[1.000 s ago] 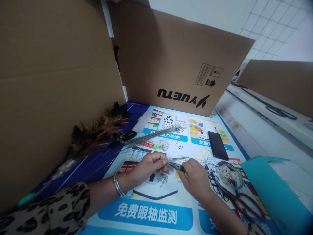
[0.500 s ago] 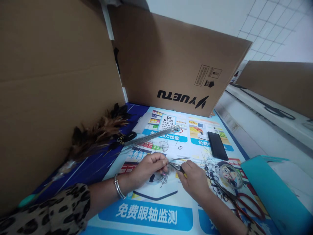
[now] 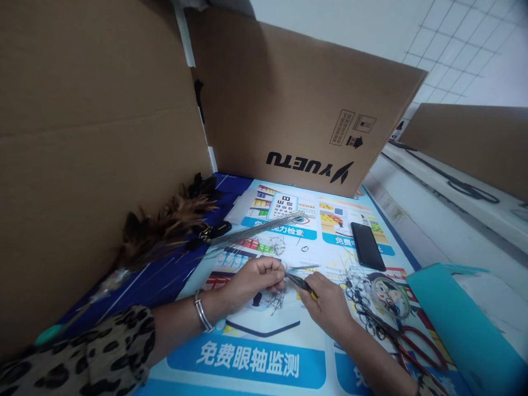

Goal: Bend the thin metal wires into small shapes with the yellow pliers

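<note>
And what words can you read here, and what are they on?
"YUETU": cardboard panel, upside down.
"免费眼轴监测": printed sheet, front banner.
"免…力检查": same sheet, partly behind wires.
"免费电…": same sheet, partly covered by phone.
Eye chart on sheet: E signs, small rows blurred.
Lettering beside right forearm: cut off, unclear.
Panel's small print, by an arrow: too small.

L hand [image 3: 256,280] pinched, R hand [image 3: 328,302] curled

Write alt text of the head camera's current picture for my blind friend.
A person's left hand pinches something too small to make out, and the right hand holds yellow-handled pliers with their tips close to it. Beyond lies a bundle of thin wires; to the right are a black phone and red-handled scissors, and a cardboard panel stands behind.
</note>
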The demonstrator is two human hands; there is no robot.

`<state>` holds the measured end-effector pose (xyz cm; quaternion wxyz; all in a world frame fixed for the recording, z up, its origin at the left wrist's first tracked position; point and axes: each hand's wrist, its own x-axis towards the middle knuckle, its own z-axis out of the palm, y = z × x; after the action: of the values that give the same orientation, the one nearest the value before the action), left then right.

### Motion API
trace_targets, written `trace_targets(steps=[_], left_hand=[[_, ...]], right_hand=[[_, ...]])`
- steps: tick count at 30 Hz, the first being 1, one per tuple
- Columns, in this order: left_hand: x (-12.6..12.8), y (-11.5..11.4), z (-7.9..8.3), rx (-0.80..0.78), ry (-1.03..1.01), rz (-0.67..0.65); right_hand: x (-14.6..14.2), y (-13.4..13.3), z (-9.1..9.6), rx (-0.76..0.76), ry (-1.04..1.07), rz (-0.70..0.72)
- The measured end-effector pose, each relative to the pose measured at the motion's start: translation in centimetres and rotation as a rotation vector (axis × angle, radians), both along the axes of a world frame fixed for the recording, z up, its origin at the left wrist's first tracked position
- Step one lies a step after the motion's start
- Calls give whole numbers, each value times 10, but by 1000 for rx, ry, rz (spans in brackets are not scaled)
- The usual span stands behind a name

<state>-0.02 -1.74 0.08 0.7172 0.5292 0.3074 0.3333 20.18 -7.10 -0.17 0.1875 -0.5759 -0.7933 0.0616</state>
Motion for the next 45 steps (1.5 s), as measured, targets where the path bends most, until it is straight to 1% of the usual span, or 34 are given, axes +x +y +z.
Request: trace_targets(steps=[8, 20, 29, 37, 45], left_hand=[[0, -1, -2, -8, -61, 5], [-1, 2, -3, 14, 36, -51], [-1, 2, -4, 24, 4, -35], [-1, 3, -1, 35, 36, -67], [-1, 2, -2, 61, 36, -46]], right_hand=[[-1, 0, 2, -19, 1, 7], [0, 1, -2, -28, 2, 15], [-2, -1, -2, -34, 23, -4], [-1, 0, -1, -41, 31, -9], [-2, 0, 0, -45, 20, -24]])
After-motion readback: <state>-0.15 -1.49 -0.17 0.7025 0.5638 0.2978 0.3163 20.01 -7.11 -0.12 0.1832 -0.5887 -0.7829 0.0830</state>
